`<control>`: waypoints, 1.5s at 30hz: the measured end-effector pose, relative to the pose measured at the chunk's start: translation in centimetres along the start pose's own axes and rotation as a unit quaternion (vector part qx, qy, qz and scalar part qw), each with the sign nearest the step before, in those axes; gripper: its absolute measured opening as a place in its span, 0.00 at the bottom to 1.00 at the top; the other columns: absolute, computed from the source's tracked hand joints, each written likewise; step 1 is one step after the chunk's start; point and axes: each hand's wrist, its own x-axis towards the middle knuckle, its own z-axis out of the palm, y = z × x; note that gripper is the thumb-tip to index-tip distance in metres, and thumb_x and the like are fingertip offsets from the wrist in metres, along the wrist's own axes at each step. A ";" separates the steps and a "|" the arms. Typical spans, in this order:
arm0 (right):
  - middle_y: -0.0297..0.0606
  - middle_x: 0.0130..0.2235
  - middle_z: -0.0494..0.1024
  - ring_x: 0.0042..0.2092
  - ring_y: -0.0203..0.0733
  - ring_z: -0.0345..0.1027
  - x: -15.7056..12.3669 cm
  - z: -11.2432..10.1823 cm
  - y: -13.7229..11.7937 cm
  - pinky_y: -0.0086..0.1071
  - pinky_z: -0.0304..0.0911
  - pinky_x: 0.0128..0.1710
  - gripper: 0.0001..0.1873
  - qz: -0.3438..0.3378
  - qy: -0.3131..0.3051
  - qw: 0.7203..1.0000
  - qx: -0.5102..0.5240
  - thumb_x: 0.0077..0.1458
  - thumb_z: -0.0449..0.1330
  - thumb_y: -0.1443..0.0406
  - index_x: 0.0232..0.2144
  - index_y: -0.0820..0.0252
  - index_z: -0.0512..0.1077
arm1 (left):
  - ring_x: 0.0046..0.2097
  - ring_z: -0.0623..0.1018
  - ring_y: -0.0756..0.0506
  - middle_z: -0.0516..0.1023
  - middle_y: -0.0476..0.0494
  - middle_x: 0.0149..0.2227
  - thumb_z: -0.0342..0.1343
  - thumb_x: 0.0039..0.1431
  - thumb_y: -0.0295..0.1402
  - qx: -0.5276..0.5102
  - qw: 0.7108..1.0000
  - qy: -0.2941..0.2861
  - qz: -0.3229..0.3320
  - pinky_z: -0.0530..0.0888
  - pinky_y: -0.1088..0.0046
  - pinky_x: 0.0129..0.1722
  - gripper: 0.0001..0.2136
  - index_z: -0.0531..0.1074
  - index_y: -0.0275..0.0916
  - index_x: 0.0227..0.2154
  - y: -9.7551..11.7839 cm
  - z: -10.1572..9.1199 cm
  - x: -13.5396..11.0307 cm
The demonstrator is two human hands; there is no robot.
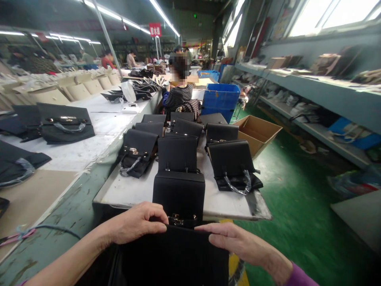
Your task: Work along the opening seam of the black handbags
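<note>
Close to me, a black handbag (175,258) fills the lower middle of the head view, its lower part cut off by the frame. My left hand (135,222) pinches its top edge between thumb and fingers, left of centre. On the same edge, further right, my right hand (235,240) grips with the thumb on the near face and the fingers along the rim. Just beyond stands another black handbag (178,192) with a gold-coloured clasp, at the near edge of a white-topped table (131,192). Several similar bags with plastic-wrapped handles sit behind it.
Left is a long workbench (104,119) with black bags, beige bags (77,90) and pink-handled scissors (20,236). A seated person (178,93) works beyond the table. A blue bin (220,101) and an open cardboard box (258,133) stand right, near shelving (297,85).
</note>
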 end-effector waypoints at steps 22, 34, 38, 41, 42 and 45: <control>0.35 0.35 0.81 0.36 0.47 0.77 7.0 7.2 -1.8 0.33 0.63 0.32 0.07 -0.083 0.182 0.847 -0.492 0.62 0.55 0.68 0.37 0.56 0.74 | 0.36 0.77 0.47 0.80 0.49 0.33 0.60 0.52 0.35 0.012 0.996 0.087 0.011 0.68 0.77 0.36 0.08 0.82 0.39 0.33 -1.4 0.7 0.4; 0.28 0.32 0.81 0.35 0.43 0.76 7.4 7.2 -1.4 0.32 0.58 0.32 0.10 -0.088 0.194 0.896 -0.389 0.63 0.53 0.65 0.35 0.50 0.74 | 0.34 0.76 0.47 0.81 0.47 0.33 0.63 0.48 0.32 -0.188 0.969 0.131 -0.092 0.70 0.74 0.37 0.11 0.81 0.35 0.36 -4.1 -0.7 -4.2; 0.28 0.32 0.81 0.34 0.43 0.76 7.6 7.3 -1.6 0.32 0.58 0.31 0.10 -0.080 0.188 0.901 -0.383 0.63 0.53 0.64 0.34 0.49 0.74 | 0.33 0.74 0.47 0.81 0.46 0.31 0.62 0.49 0.33 -0.191 0.967 0.137 -0.097 0.69 0.74 0.37 0.10 0.81 0.34 0.34 -3.7 -0.5 -4.5; 0.29 0.32 0.80 0.34 0.44 0.76 7.6 7.1 -1.8 0.32 0.59 0.32 0.11 -0.071 0.176 0.903 -0.386 0.64 0.52 0.64 0.34 0.50 0.75 | 0.32 0.73 0.48 0.79 0.47 0.30 0.61 0.51 0.33 -0.161 0.972 0.143 -0.093 0.67 0.75 0.34 0.09 0.81 0.34 0.33 -3.6 -0.5 -4.5; 0.30 0.32 0.81 0.35 0.45 0.76 7.5 7.0 -1.9 0.33 0.60 0.32 0.12 -0.071 0.171 0.903 -0.388 0.64 0.51 0.64 0.35 0.50 0.75 | 0.31 0.72 0.49 0.79 0.48 0.29 0.60 0.52 0.33 -0.147 0.974 0.144 -0.093 0.66 0.76 0.33 0.09 0.81 0.34 0.33 -3.7 -0.5 -4.5; 0.33 0.38 0.81 0.39 0.46 0.76 7.6 6.9 -2.2 0.35 0.63 0.38 0.13 -0.088 0.159 0.903 -0.390 0.65 0.50 0.65 0.42 0.51 0.75 | 0.29 0.70 0.50 0.76 0.49 0.27 0.58 0.53 0.33 -0.105 0.980 0.143 -0.096 0.64 0.77 0.30 0.09 0.81 0.35 0.32 -3.7 -0.5 -4.5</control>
